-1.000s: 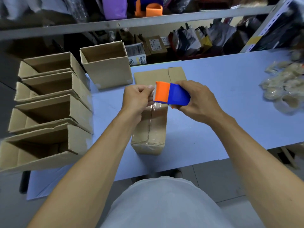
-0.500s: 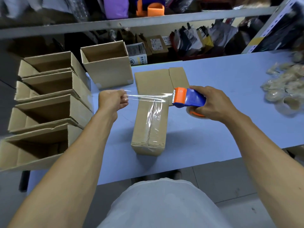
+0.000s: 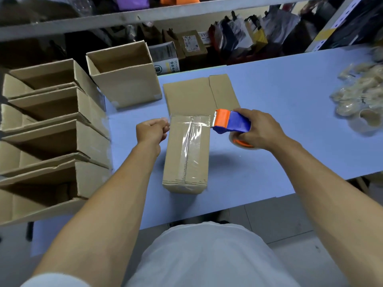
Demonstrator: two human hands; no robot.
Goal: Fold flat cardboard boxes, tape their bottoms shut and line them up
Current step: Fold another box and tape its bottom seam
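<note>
Across box (image 3: 186,154), tape strip now lowered, left hand (image 3: 152,130) pinching its end, right hand (image 3: 261,129) gripping dispenser (image 3: 230,122).

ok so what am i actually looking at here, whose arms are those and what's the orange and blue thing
There is no machine here: a camera worn on a person's head looks down at their own two arms. The left hand pinches the free end of a strip of clear tape. The right hand grips an orange and blue tape dispenser. The tape is stretched across the far end of a folded cardboard box lying on the blue table. A flat piece of cardboard lies just behind it. On the left stand finished open boxes in a row. At the far right is a pile of crumpled tape scraps.
</note>
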